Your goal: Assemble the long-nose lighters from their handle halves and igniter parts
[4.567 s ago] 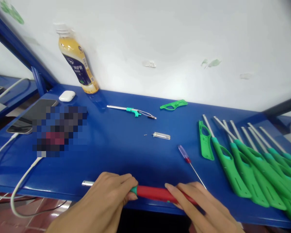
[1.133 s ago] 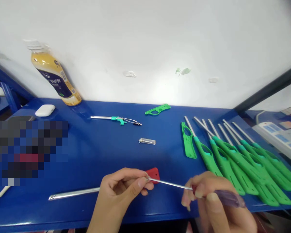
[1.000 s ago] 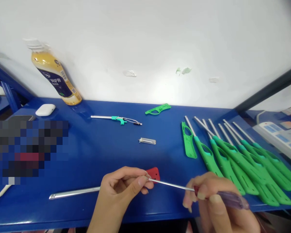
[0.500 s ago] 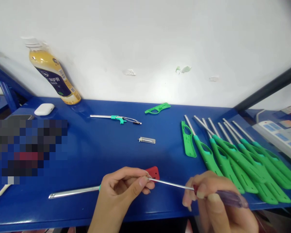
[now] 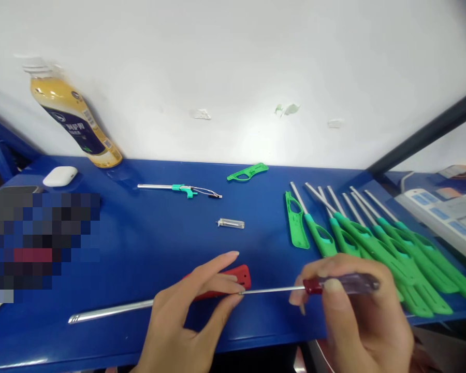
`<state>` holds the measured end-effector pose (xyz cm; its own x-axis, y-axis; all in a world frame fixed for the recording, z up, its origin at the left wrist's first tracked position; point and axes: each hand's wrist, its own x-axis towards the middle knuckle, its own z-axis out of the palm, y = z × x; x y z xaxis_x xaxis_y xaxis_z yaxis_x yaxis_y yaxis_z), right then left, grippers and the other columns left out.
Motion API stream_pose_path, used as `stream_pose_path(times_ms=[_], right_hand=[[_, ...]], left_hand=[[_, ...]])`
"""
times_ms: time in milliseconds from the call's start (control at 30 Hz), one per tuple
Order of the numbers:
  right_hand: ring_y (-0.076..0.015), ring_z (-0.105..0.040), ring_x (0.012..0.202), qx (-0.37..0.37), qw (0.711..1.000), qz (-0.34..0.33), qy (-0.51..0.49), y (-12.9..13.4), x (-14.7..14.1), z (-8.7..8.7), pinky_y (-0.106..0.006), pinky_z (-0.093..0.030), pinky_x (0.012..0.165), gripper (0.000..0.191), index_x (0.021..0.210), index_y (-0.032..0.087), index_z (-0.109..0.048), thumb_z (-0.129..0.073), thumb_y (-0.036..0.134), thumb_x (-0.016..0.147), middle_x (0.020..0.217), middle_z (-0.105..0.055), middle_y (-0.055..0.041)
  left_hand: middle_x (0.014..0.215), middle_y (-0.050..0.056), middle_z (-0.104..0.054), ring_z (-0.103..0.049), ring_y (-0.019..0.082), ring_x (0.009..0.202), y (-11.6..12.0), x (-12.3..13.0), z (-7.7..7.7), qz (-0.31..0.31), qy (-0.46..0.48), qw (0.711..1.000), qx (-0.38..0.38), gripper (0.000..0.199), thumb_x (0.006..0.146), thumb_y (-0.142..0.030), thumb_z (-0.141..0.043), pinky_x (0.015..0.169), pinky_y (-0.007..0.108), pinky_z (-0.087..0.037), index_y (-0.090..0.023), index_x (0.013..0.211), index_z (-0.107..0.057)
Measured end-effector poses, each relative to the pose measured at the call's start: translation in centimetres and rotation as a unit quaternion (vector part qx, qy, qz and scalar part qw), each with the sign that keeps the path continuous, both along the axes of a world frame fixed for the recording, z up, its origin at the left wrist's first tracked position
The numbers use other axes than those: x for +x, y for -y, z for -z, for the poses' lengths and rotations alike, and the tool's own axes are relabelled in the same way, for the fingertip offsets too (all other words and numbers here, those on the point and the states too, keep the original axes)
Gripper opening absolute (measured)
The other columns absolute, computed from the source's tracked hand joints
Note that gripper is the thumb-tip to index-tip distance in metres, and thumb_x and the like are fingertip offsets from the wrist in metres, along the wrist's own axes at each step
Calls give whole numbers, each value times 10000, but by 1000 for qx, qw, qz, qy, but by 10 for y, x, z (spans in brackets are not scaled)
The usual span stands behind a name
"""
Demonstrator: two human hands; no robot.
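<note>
My right hand (image 5: pixel 353 305) grips a screwdriver (image 5: pixel 345 285) with a dark purple and red handle, its shaft pointing left. The shaft's tip meets the thumb and a finger of my left hand (image 5: pixel 194 305), pinched on something too small to make out. Just behind those fingers lies a red lighter handle (image 5: pixel 243 275), partly covered by my left hand. A silver tube (image 5: pixel 112 310) sticks out to the left from under that hand. Farther back are a clear fuel tank (image 5: pixel 231 223), a metal tube with a teal trigger and wires (image 5: pixel 178 188), and a green half shell (image 5: pixel 248 172).
Several green lighters (image 5: pixel 388 248) lie in a pile on the right, beside another green shell (image 5: pixel 296 223). A bottle (image 5: pixel 77 124) leans against the wall at the back left, near a white case (image 5: pixel 60 176). A white power strip (image 5: pixel 446 212) is at far right.
The view has shifted slightly. The screwdriver is now nearly level, and my left index finger has lifted. More of the red handle shows behind my left fingers.
</note>
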<state>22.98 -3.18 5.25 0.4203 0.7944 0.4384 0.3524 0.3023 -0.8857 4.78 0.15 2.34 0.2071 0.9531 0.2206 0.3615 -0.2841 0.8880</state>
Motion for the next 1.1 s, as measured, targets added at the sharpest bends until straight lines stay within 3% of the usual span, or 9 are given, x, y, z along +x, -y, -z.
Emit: stream_pose_path(times_ms=[133,233,433,567,667,800,900,1000,1100], right_hand=[[-141,-598,739,16,999,-8,35,-6,-3,-9,-278,-479,605,157,950,228,-569,-468,291,1052,806,-583,-4],[-158,-611,793,27,993,-21,115,-7,-1,-10,-298,-494,661,216,940,229,-623,-462,313,1057,855,-604,-20],[-141,-674,759,-5,965,-123,231,-9,10,-3,-259,-547,635,165,1094,266,-646,-492,269,1035,938,-667,-23],[-126,-691,809,-12,963,-137,232,-15,9,3,-239,-578,701,161,1111,257,-638,-516,215,1016,962,-680,-16],[-111,-697,833,8,962,-142,233,-22,6,9,-222,-588,742,257,1225,253,-629,-557,165,994,978,-706,0],[-93,-690,770,95,952,-93,276,-27,6,14,-202,-590,712,396,1281,258,-651,-694,102,920,918,-728,21],[-152,-719,1003,81,948,-119,282,-25,10,13,-276,-622,868,384,1333,232,-646,-629,132,963,1152,-736,-44],[-183,-671,1210,40,949,-190,247,-21,11,13,-330,-606,1004,480,1422,212,-581,-490,51,980,1339,-686,-50],[-139,-736,977,100,961,-151,208,-24,4,18,-249,-657,810,483,1328,254,-657,-605,4,918,1109,-760,-1]], left_hand=[[964,-55,-785,-744,144,914,-7,12,6,64,-12,994,87,503,969,-166,-644,912,286,-568,-346,1420,-516],[949,-28,-784,-727,159,959,-12,22,17,67,-36,988,133,509,971,-134,-628,917,321,-555,-305,1432,-496],[977,-13,-786,-733,168,955,-17,26,36,64,-84,981,163,564,991,-101,-577,1018,414,-507,-314,1489,-419],[1016,6,-782,-734,162,919,-19,25,41,59,-82,981,166,533,990,-106,-580,884,335,-572,-300,1470,-453],[1039,4,-777,-729,150,902,-20,26,41,59,-87,979,175,448,995,-110,-575,832,290,-583,-278,1406,-516],[1141,58,-749,-707,212,980,-16,23,37,61,-113,973,193,368,994,-143,-586,877,375,-573,-230,1351,-571],[1214,120,-702,-656,312,1067,-10,14,34,44,-191,959,205,302,982,-188,-598,902,507,-530,-187,1283,-622],[1159,111,-687,-626,298,1012,-7,5,36,44,-247,946,206,248,987,-188,-581,855,498,-510,-183,1229,-636],[1105,91,-681,-605,256,960,-8,0,39,59,-241,946,207,260,1005,-161,-549,821,447,-498,-185,1256,-617]])
